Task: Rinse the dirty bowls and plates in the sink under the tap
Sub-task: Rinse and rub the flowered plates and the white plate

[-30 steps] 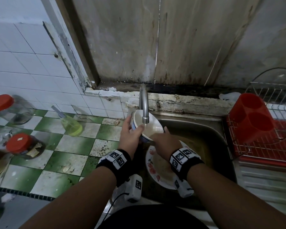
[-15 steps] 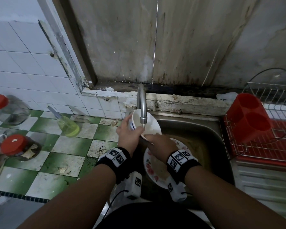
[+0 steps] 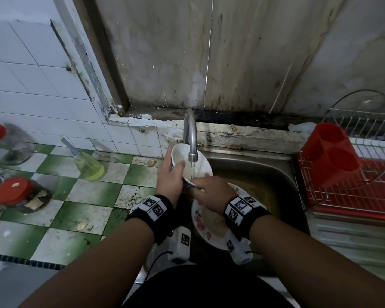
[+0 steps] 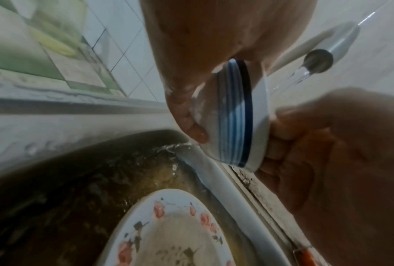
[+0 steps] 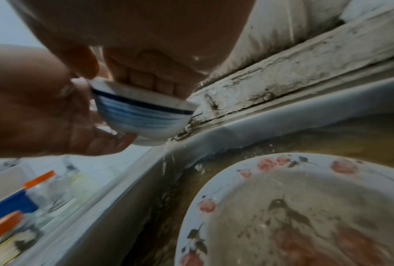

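Fingers, left hand: curled round the outer wall of the bowl, thumb hooked over the near rim, fingers pressed against the blue-banded side.
Fingers, right hand: bent over the lower rim, fingertips inside the bowl, thumb against its outside; gripping, probably also rubbing the inner face.
Bowl: held above the sink, tilted toward the body, directly below the tap; stream of water landing inside, runoff spilling from the low edge.
Step in hand, judged: rinsing this first bowl; best done by turning it slowly under the stream so all of the inner wall gets wet, keeping the tilt so dirty water drains away.
Risk, judged: wet glaze slippery; firm two-handed hold advisable.
Plate: flowered, soiled, lying in the murky sink below the hands, not yet rinsed.
Surface: green-and-white tiles left of the sink, with a bottle of yellow liquid.
Rack: wire, right of the sink, holding a red cutlery holder.
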